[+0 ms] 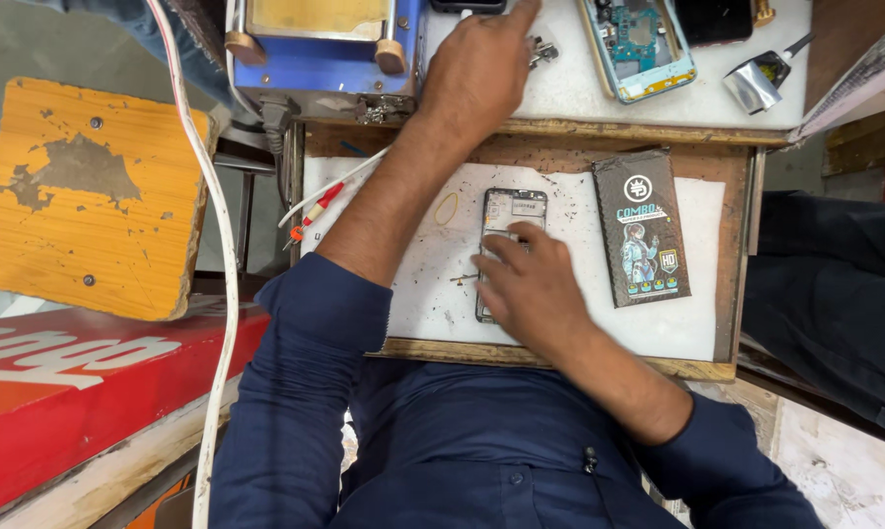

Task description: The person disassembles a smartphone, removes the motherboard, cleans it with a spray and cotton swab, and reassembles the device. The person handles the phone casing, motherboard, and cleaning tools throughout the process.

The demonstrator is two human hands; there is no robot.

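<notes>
Drawer point(560, 358) pulled out over my lap, white mat point(423, 284) in it, upper bench point(570, 98) beyond. Dark box point(641, 227) lies flat on the mat, just right of the phone frame point(506, 211). Frame lies flat, mid-mat, inside up. Right hand point(533, 289) rests on its lower half, fingers spread flat, pressing it down, not pinching. Left hand point(482, 64) stretches to the upper bench, index out toward small metal bits point(542, 51); can't tell if it grips anything. Risks, my guess: eyes and reach are split, so pressing too hard could flex the bare frame; a sleeve sweep could scatter loose bits off the mat; opened phone point(639, 44) sits near my reach and could get knocked.
</notes>
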